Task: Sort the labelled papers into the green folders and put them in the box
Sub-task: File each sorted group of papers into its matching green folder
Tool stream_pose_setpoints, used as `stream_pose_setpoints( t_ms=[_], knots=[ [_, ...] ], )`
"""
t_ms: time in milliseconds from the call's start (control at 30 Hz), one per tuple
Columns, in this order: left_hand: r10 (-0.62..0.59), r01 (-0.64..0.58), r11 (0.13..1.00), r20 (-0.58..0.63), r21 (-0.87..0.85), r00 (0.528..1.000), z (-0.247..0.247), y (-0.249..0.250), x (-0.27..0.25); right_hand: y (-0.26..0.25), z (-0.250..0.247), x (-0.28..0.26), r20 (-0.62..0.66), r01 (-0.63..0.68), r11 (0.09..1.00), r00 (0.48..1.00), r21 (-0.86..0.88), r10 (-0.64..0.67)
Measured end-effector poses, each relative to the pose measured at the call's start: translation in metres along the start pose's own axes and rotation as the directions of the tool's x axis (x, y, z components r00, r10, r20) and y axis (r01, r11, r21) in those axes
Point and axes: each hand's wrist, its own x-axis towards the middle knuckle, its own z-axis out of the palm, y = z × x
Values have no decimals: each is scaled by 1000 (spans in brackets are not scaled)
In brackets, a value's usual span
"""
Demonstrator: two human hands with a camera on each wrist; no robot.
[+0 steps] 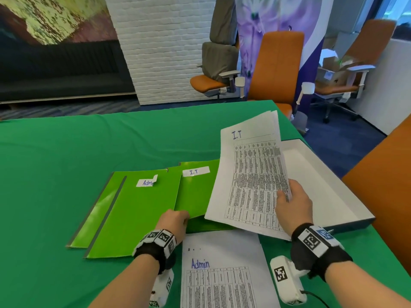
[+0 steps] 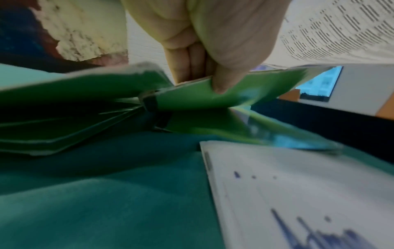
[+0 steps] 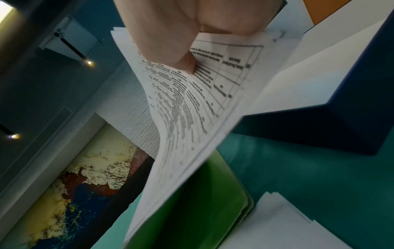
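Note:
My right hand (image 1: 289,203) grips a stack of papers headed "I.T" (image 1: 251,174) by its right edge, held tilted above the table; the right wrist view shows my thumb (image 3: 170,55) pressed on the printed sheet (image 3: 192,118). My left hand (image 1: 175,221) pinches the near edge of the green folder labelled "I.T" (image 1: 195,190) and lifts its cover (image 2: 192,97). A second green folder labelled "Admin" (image 1: 138,214) lies to the left, overlapping another green one (image 1: 95,212). A paper stack headed "Admin" (image 1: 222,274) lies near me.
An open white box (image 1: 329,185) with dark outer walls stands on the right of the green table cloth (image 1: 66,163), behind the held papers. Orange office chairs (image 1: 278,67) stand beyond the table's far edge and one (image 1: 387,196) at the right.

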Motion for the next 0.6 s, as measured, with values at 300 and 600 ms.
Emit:
stream_pose_setpoints(
  t_ms=[300,600],
  knots=[
    [-300,236,797,-24,-556,954,-18,0,-12,-16,-9,1,8,7,1000,1000,23,-7],
    [-325,163,628,-66,-761,943,-26,-17,-33,-9,10,0,106,-18,999,994,-37,22]
  ],
)
